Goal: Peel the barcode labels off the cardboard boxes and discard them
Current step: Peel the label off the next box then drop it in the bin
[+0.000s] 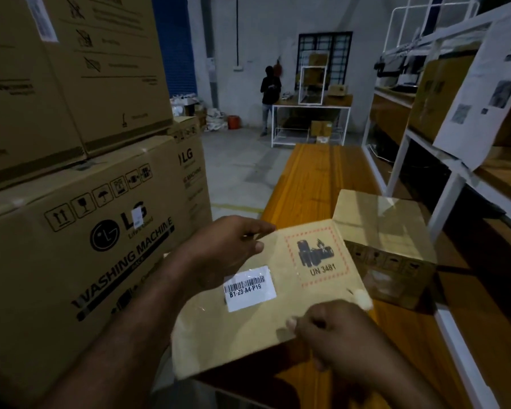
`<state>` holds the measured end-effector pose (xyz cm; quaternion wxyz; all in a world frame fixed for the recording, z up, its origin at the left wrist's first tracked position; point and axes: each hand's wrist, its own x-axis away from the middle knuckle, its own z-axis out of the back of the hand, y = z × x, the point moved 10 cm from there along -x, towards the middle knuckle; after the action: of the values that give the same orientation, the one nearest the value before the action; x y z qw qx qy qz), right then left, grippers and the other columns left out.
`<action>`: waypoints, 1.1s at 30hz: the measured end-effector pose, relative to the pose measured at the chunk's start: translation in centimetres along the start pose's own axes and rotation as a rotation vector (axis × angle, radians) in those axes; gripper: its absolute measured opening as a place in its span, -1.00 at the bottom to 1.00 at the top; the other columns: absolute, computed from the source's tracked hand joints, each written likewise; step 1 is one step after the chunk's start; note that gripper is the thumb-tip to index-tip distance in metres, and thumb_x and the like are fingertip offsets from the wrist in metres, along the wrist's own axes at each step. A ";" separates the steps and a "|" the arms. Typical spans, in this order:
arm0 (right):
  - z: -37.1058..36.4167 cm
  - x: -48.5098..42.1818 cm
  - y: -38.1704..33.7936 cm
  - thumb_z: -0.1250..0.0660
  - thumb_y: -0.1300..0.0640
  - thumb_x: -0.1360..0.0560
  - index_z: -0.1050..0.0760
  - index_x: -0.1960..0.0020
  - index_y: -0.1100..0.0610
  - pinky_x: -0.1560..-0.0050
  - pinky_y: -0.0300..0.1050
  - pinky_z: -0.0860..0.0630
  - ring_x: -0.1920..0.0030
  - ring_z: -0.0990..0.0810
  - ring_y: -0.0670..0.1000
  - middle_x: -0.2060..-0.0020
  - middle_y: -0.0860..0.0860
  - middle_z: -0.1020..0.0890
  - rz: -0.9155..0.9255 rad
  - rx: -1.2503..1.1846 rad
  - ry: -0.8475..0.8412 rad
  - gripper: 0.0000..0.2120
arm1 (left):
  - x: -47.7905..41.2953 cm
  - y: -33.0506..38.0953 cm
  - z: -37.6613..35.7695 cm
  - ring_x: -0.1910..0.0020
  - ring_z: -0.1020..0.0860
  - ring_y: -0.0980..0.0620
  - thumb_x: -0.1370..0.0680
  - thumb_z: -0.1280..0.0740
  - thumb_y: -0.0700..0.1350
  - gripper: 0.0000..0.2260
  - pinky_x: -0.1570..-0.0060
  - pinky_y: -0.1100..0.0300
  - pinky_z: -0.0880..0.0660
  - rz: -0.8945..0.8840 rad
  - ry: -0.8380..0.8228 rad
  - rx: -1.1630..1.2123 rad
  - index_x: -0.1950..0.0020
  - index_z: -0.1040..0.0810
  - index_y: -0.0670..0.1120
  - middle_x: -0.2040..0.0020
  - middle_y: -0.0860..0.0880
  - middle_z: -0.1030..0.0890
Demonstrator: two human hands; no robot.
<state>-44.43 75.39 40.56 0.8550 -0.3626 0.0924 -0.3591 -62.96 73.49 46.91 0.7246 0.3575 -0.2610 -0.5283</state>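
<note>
— While the left hand (227, 246) is gripping the far left corner of the box (219, 335), what is the right hand (337, 332) doing?
— It is clasping the near right edge. Its thumb is lying on the top face and its other fingers are hiding under the box. Both hands are clamping the box and holding it tilted over the near end of the bench (313, 178).
— And the left thumb?
— It is pressing flat on the top face, with the fingers curling over the far edge.
— Where is the label (250, 287) sitting?
— It is sticking to the top face, left of the red-bordered UN 3481 mark. It is lying between the two hands, and neither is touching it. It is looking flat, under glossy clear tape.
— Is anything else resting on the bench?
— A second box (387, 240) is sitting just beyond the held one, to the right, with tape running across its top.
— What is standing on the left?
— Big LG cartons (71, 231) are standing stacked beside the bench. The lower one is carrying a small white sticker (137, 217) over its logo.
— And further off?
— A rack (410, 137) is running along the right with a printed sheet (484, 84) hanging from it. A person (270, 93) in dark clothes is standing by a white table (310, 106) at the far wall.
</note>
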 end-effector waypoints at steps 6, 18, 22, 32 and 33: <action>3.5 -2.2 -3.3 -0.31 -0.12 -0.50 -0.52 -0.24 -0.13 0.07 -0.03 -0.55 0.03 -0.52 -0.13 0.03 -0.17 -0.51 0.285 0.040 0.341 -0.68 | -0.7 0.5 -0.1 -0.05 -0.63 0.23 -0.58 -0.36 -0.12 -0.71 -0.14 0.00 -0.59 -0.087 0.060 -0.122 -0.28 -0.59 0.13 -0.11 0.17 -0.68; 2.8 -4.9 -4.1 -0.21 -0.36 -0.44 -0.35 -0.40 -0.23 0.03 -0.07 -0.48 -0.19 -0.45 0.00 -0.19 -0.06 -0.44 0.206 0.331 0.430 -0.44 | 7.7 -0.3 4.4 -0.13 -0.52 0.12 -0.57 -0.38 0.00 -0.85 -0.28 0.00 -0.47 -0.174 0.643 -0.401 -0.07 -0.68 0.01 -0.13 0.08 -0.64; 3.0 -5.0 -4.0 -0.26 -0.32 -0.46 -0.40 -0.32 -0.22 0.06 -0.07 -0.50 -0.12 -0.47 -0.02 -0.17 -0.08 -0.45 0.189 0.306 0.448 -0.53 | 8.9 -1.2 2.0 -0.41 -0.42 -0.06 -0.51 -0.31 0.14 -0.59 -0.48 -0.04 -0.14 -0.250 0.630 -0.562 -0.16 -0.67 -0.14 -0.34 -0.05 -0.57; 2.9 -4.6 -4.0 -0.26 -0.31 -0.47 -0.41 -0.31 -0.19 0.10 -0.11 -0.44 -0.13 -0.44 -0.03 -0.16 -0.07 -0.46 0.194 0.291 0.472 -0.55 | 9.5 -1.1 1.9 -0.31 -0.50 0.00 -0.38 -0.59 -0.11 -0.88 -0.42 -0.21 -0.29 -0.341 0.687 -0.460 0.18 -0.70 -0.09 -0.15 -0.02 -0.65; 2.9 -4.5 -4.0 -0.26 -0.31 -0.47 -0.41 -0.32 -0.19 0.09 -0.11 -0.44 -0.14 -0.44 -0.03 -0.15 -0.07 -0.46 0.196 0.291 0.475 -0.55 | 9.5 -1.1 2.1 -0.30 -0.51 -0.01 -0.38 -0.59 -0.13 -0.87 -0.40 -0.22 -0.31 -0.336 0.700 -0.443 0.16 -0.69 -0.10 -0.15 -0.03 -0.64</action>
<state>-48.69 78.17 44.98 0.8831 -0.1313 0.2719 -0.3591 -62.29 63.70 47.31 0.7325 0.3883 0.1812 -0.5290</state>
